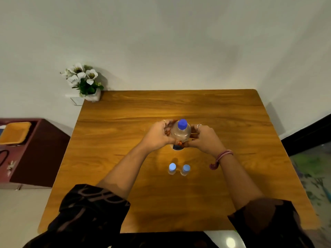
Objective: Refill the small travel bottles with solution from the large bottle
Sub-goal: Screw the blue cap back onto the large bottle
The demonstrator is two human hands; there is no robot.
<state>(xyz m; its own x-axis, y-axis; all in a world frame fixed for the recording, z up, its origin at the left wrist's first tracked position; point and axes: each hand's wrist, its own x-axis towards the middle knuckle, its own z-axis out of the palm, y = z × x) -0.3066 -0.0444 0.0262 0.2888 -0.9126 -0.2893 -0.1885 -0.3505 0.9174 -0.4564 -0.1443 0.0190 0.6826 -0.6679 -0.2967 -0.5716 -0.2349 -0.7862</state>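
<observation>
The large clear bottle (pixel 181 133) with a dark blue cap stands upright near the middle of the wooden table (pixel 125 176). My left hand (pixel 158 135) wraps its left side and my right hand (pixel 204 138) wraps its right side, so most of its body is hidden. The cap is on. Closer to me stand two small travel bottles side by side, the left small bottle (pixel 172 168) and the right small bottle (pixel 186 169), both with light blue caps on. Neither hand touches them.
A white pot of white flowers (pixel 84 83) sits on a small shelf past the table's far left corner. A dark red cabinet with an orange tray (pixel 15 132) stands to the left. Walls run close behind and to the right of the table.
</observation>
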